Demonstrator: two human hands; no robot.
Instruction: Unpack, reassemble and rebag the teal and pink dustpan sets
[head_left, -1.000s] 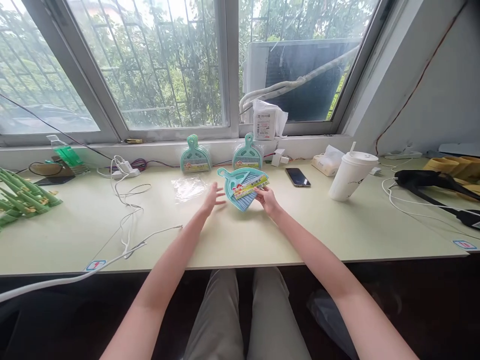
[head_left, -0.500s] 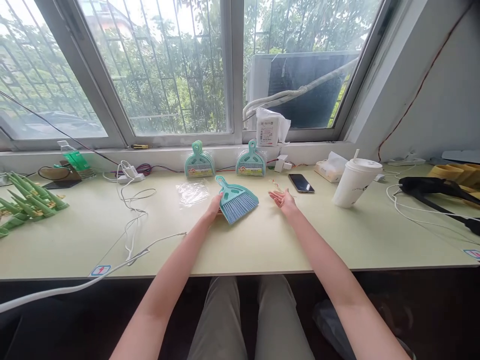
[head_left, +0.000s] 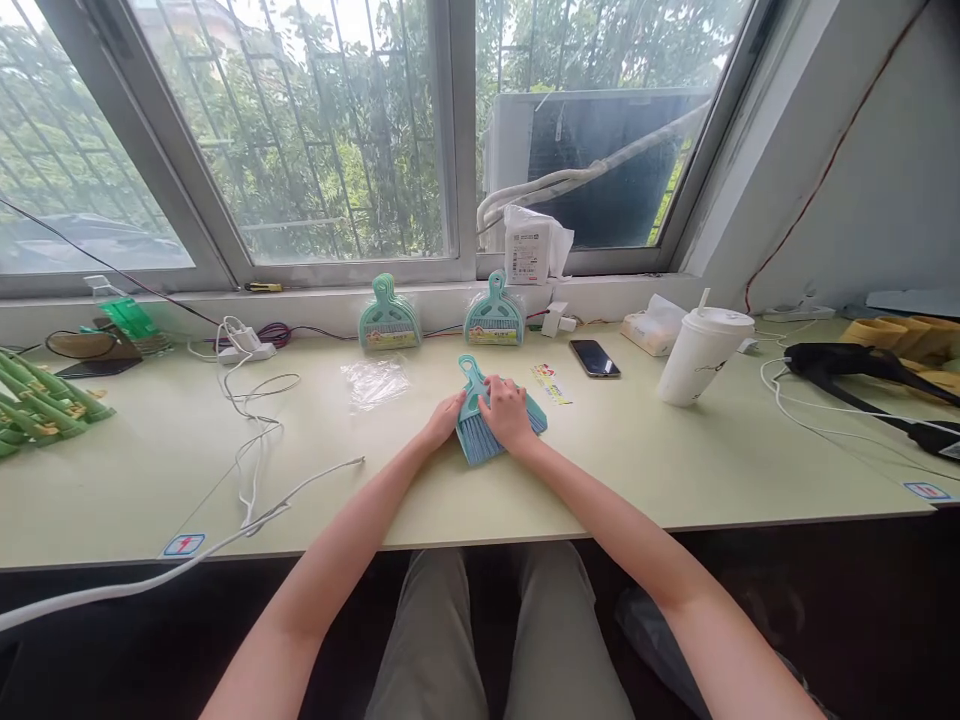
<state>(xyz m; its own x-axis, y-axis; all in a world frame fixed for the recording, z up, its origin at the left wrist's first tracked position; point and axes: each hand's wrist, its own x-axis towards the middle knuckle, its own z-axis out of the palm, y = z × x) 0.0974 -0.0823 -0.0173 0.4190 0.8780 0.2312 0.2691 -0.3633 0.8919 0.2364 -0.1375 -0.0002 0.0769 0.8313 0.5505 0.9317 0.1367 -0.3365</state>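
Change since half a second ago: right hand point(head_left: 507, 412) was off to 3 o'clock of the brush set, palm up and holding nothing; it now lies on top of the teal mini broom and dustpan point(head_left: 491, 420), fingers curled over the body just below the handle. Left hand point(head_left: 447, 420) is still at the set's 9 o'clock edge, fingers lightly bent and touching its side. Looks like contact, can't tell if it's a real grip.

A second ago the set still wore its printed label card point(head_left: 552, 384) and was lifted off the desk in the right hand. The card is now off, lying flat on the desk point(head_left: 675, 470) at about 2 o'clock from the set, near the phone point(head_left: 595, 357). The set itself lies flat at desk centre, handle pointing to 12, bristles toward the person.

Read: unwrapping looks done and both hands are back on the bare set, likely to separate the broom from the pan.

Clear plastic wrapper point(head_left: 375, 380) sits at 10 o'clock. Two still-packaged sets point(head_left: 389, 318) point(head_left: 494, 314) stand against the sill at 12.
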